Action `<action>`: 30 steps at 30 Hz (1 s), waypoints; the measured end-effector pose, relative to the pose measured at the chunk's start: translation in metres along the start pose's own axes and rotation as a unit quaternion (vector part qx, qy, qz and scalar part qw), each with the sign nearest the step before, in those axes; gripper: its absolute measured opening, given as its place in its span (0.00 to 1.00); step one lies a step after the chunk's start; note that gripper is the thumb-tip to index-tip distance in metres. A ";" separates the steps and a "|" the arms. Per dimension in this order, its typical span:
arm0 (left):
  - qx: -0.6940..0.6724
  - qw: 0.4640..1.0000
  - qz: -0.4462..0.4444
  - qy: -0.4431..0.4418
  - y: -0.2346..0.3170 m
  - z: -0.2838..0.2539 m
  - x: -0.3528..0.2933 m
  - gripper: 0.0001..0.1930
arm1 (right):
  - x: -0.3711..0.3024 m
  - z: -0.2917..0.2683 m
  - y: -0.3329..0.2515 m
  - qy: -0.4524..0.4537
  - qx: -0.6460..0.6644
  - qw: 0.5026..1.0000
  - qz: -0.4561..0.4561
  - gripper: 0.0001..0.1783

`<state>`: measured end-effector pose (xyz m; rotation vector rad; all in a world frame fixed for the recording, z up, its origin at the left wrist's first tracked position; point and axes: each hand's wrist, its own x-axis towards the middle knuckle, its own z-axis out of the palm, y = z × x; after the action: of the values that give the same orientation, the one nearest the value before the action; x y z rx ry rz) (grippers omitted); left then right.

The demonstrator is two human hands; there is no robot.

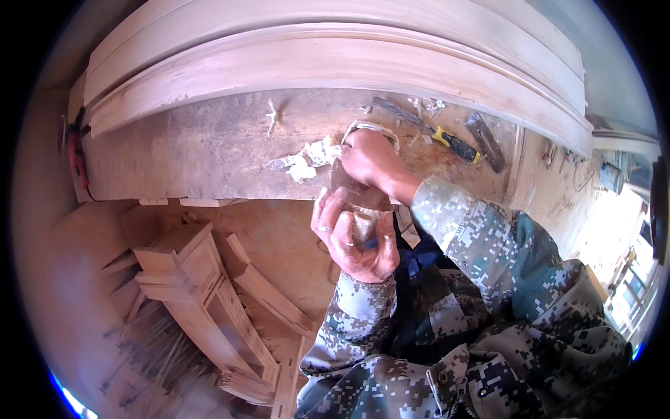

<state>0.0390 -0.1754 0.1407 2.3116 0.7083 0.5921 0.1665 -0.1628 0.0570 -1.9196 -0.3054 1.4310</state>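
My left hand (356,244) is turned palm up at the front edge of the workbench. Its fingers curl around a pale brown piece (363,225) whose kind I cannot make out. Just beyond, my right hand (368,159) is closed with its fingertips pointing down and hidden. Below it a flat brown piece (343,179) shows between the two hands; its full shape is covered. A round, pale-rimmed container (385,130) sits partly behind the right hand. Left of that hand lies a lump of crumpled whitish material (312,159) on the bench.
Long pale wood mouldings (335,59) lie along the bench's far side. To the right are a yellow-and-black-handled tool (455,144) and a dark flat bar (485,142). A red tool (77,159) is at the left end. Wooden frame pieces (209,300) stand below the bench.
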 end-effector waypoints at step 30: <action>-0.033 0.998 0.003 0.062 -0.011 0.003 -0.017 0.29 | 0.003 -0.010 0.013 -0.109 -0.341 0.885 -0.297 0.08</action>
<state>0.0246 -0.1801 0.1270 2.2311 0.7294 0.7564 0.1738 -0.1746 0.0478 -1.8973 -1.5355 1.1796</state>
